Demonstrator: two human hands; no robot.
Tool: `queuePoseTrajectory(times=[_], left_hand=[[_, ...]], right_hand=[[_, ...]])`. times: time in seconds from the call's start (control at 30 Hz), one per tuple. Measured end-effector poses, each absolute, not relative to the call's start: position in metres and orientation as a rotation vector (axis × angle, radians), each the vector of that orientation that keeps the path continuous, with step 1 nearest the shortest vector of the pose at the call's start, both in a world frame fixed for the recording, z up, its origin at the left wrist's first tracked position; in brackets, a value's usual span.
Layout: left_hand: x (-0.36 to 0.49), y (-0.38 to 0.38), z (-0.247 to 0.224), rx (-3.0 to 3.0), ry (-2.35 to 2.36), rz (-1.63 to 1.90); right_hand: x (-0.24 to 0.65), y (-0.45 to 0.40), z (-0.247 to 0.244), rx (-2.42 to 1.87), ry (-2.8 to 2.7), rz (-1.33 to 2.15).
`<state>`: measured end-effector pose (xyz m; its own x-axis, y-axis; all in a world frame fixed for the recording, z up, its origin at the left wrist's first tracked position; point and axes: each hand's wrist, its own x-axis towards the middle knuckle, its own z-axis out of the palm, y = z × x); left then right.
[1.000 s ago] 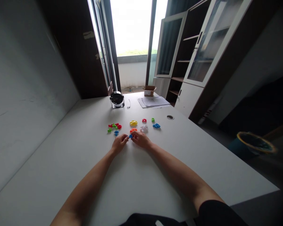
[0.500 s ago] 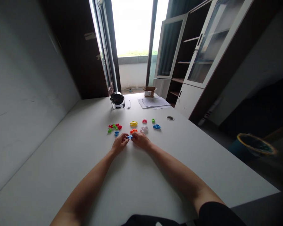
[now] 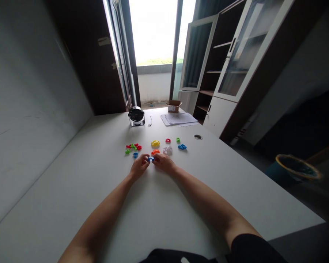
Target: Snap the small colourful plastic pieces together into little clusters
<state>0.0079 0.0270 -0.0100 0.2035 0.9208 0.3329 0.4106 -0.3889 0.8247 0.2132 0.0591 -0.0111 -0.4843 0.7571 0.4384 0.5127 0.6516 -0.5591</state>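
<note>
The fingertips of the left hand (image 3: 139,167) and right hand (image 3: 164,163) close from either side on one small blue plastic piece (image 3: 151,159), pinching it over the white desk (image 3: 79,175). Just beyond lies an orange piece (image 3: 155,152) (the nearest of the loose parts), then a white piece (image 3: 167,150) and a yellow piece (image 3: 155,143). Off to the left sits a red-and-green cluster (image 3: 133,148) — well apart, a round metal desk fan (image 3: 136,116).

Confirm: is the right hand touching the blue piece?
Touching. The head view shows the right hand with its fingertips against the right end of the blue piece, no table showing between them.
</note>
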Motion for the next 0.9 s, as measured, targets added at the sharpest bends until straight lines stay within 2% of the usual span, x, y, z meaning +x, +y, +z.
queuePoseTrajectory(times=[0.9], left_hand=[[0.0072,0.0252,-0.0073,1.884,1.293,1.061]], right_hand=[[0.2125,0.0618,-0.0141,-0.976,-2.208,0.475]])
